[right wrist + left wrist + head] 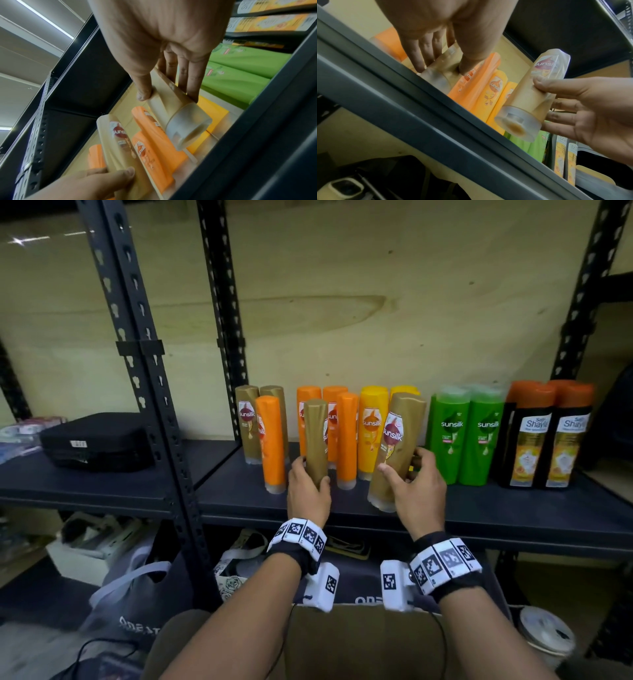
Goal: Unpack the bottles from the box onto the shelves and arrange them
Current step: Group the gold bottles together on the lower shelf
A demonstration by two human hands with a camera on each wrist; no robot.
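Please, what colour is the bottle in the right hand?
Gold-brown; the bottle shows best in the head view.

A dark metal shelf (496,518) carries upright orange bottles (272,440), yellow bottles (373,426), green bottles (450,440) and black bottles (527,446).

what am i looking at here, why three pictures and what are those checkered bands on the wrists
There is no machine here: a person works with bare hands and wears three cameras. The wide picture comes from a camera on the head, looking down at both arms. The other two come from small cameras under each wrist, looking along the palm at the fingers. The checkered bands sit on the wrist straps, probably as tracking marks. The left hand grips an upright gold bottle. The right hand holds a tilted gold bottle. On the dark shelf stand orange bottles, yellow bottles, green bottles and black bottles. A black case lies further left.
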